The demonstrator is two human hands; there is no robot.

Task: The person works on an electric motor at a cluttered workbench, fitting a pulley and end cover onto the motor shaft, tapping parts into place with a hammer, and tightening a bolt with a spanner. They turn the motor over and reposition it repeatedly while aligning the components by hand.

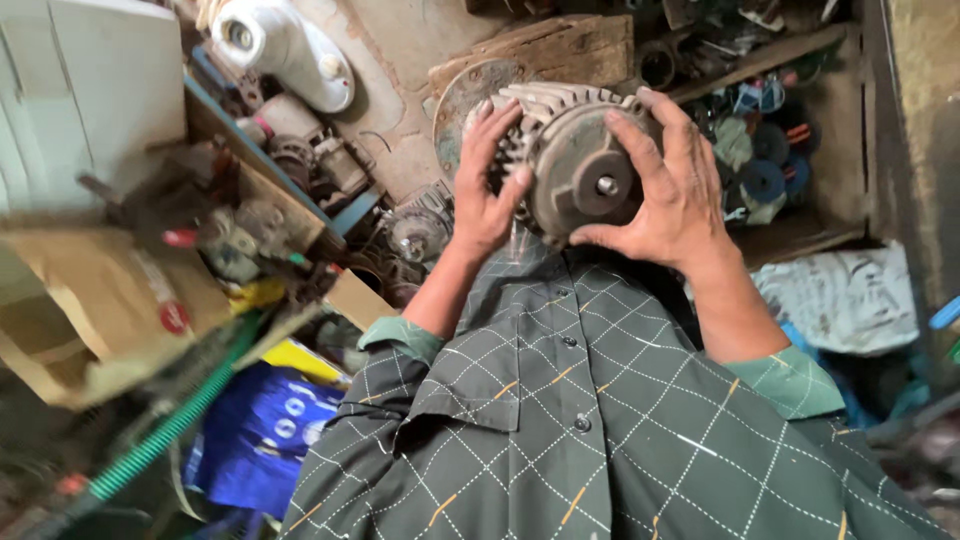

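The concrete floor shows bare in the upper middle of the frame. On it, at upper left, lies a white motor housing, and just below it a heap of small grey motors. A wooden block lies at top centre, with a rusty round disc beside it.

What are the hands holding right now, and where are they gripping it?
Both hands hold a round, finned metal motor housing: the left hand grips its left rim, and the right hand wraps its right side.
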